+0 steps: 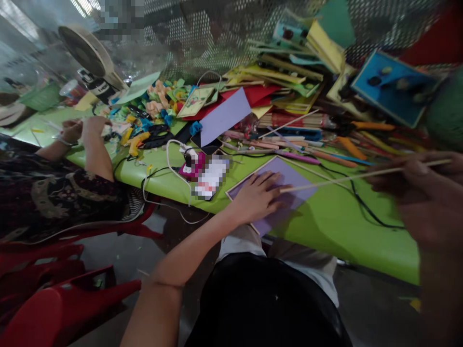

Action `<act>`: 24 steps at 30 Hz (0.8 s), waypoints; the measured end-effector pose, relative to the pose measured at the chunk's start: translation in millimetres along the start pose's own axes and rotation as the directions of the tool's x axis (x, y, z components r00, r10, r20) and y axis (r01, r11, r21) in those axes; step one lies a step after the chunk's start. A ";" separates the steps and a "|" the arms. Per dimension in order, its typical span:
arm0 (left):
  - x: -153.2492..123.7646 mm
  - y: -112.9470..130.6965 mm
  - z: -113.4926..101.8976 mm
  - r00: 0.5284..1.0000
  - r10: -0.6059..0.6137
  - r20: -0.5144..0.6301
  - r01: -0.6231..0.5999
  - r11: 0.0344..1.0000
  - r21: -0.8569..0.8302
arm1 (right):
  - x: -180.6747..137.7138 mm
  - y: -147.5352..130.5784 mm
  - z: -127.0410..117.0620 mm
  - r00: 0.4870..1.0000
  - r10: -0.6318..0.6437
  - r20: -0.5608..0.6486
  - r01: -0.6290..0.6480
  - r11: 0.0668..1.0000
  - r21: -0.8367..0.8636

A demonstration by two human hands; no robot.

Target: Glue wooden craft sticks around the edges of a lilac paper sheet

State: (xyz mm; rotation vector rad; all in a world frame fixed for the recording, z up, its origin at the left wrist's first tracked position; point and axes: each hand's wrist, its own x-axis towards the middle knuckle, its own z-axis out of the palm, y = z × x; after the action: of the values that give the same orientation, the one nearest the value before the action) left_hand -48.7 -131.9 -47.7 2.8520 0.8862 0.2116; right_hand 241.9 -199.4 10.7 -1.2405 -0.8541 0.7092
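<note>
Along the near edge of the green table (354, 236): a purple card (291, 178) lies flat, turned cornerwise, one corner pointing at the worker's lap (242, 243)

Left hand (257, 198): palm down on the card, fingers loosely spread, pressing more than gripping, I'd say; whether its fingertips also touch the stick I cannot tell

Right hand (423, 202): blurred but closed in a pinch, thumb over a thin pale stick (340, 181) that slants across to the left hand

Stage: pale strips (234, 188) line two sides of the card, so this looks like edging, with another stick being offered up

Next move: probably calls for laying the stick straight along a bare side, the card braced against sliding

Stick: slim, straight, woody-looking, likely a bit springy

Card: smooth, matt, straight-sided

Table covering: slick, with a faint sheen

Behind the card: a stiff lilac sheet (226, 115) tilted before a ragged heap of coloured sheets (275, 72), soft crumpled scraps (159, 95) to its left
</note>
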 end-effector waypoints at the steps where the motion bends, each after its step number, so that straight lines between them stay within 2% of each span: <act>1: 0.7 -1.3 -4.2 1.000 -0.010 -0.006 0.010 1.000 -0.028 | 8.5 -5.5 11.4 1.000 -0.015 0.008 0.015 1.000 0.020; 4: 2.9 -6.4 -19.1 0.985 -0.166 -0.039 0.163 0.985 -0.056 | 37.4 -9.3 46.5 0.993 0.043 0.106 -0.041 0.999 -0.018; 7: 4.8 -12.8 -30.3 0.917 -0.393 -0.070 0.395 0.919 0.007 | 69.2 7.7 76.3 0.979 0.045 0.198 -0.023 0.993 -0.113; 9: 5.8 -16.8 -33.4 0.887 -0.456 -0.077 0.460 0.887 0.042 | 86.1 23.6 89.9 0.971 0.048 0.233 0.000 0.980 -0.201; 12: 5.5 -19.9 -34.5 0.876 -0.478 -0.064 0.481 0.875 0.060 | 94.2 39.5 95.9 0.970 0.000 0.244 0.095 0.921 -0.377; 14: 3.4 -19.3 -35.0 0.875 -0.483 -0.038 0.484 0.873 0.060 | 85.4 40.7 89.8 0.963 -0.060 0.261 0.185 0.855 -0.484; 17: -2.8 -14.0 -36.3 0.870 -0.492 0.010 0.491 0.870 0.050 | 54.0 32.6 71.2 0.912 -0.104 0.396 0.326 0.769 -0.549; 22: -20.7 5.5 -38.3 0.844 -0.529 0.083 0.528 0.848 0.043 | -14.3 26.5 33.4 0.763 -0.023 0.646 0.464 0.717 -0.521; 24: -29.0 14.9 -40.3 0.825 -0.557 0.099 0.555 0.830 0.049 | -35.5 30.9 18.7 0.671 -0.026 0.741 0.571 0.656 -0.493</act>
State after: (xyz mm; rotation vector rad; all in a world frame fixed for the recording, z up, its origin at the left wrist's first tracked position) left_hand -71.3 -156.7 -8.1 2.4435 1.6421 -0.0262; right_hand 207.4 -213.9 -23.5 -1.4222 -2.0930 0.5402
